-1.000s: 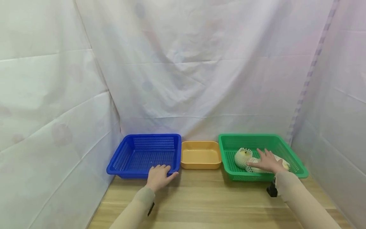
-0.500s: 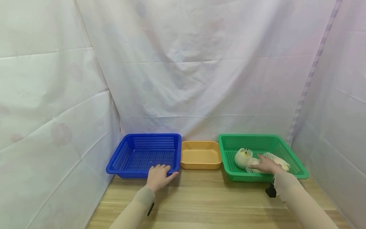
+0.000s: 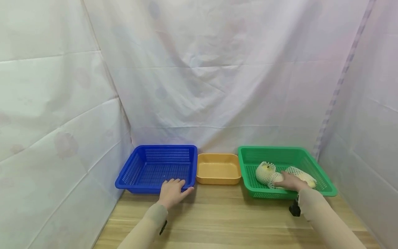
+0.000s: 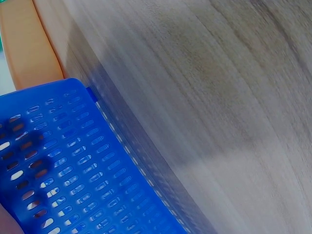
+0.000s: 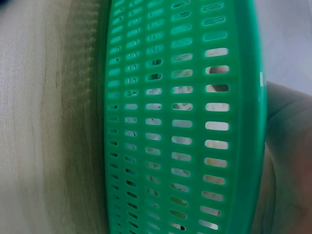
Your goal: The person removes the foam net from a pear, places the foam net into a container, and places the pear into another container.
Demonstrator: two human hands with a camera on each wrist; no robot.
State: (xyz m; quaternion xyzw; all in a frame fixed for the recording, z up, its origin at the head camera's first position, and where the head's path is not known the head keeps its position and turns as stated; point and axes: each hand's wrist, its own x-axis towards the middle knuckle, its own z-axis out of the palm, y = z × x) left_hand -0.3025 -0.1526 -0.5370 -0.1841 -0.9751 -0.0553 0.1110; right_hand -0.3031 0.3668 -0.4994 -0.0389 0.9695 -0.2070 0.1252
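Resting at near rim of blue basket [image 3: 164, 171]: your left hand [image 3: 172, 193], fingers laid loosely over edge. Left wrist view adds dark finger shapes behind slotted wall; head view hides them. Your right hand [image 3: 291, 182], well apart from left, reaches into green basket [image 3: 280, 155] at right, over middle netted fruit [image 3: 277, 178], between left netted fruit [image 3: 263, 173] and right netted fruit [image 3: 308, 179]. Head view shows thumb and fingers about middle one; whether they grip, you cannot tell. Right wrist view shows pale bits through slots, fingertips hidden.
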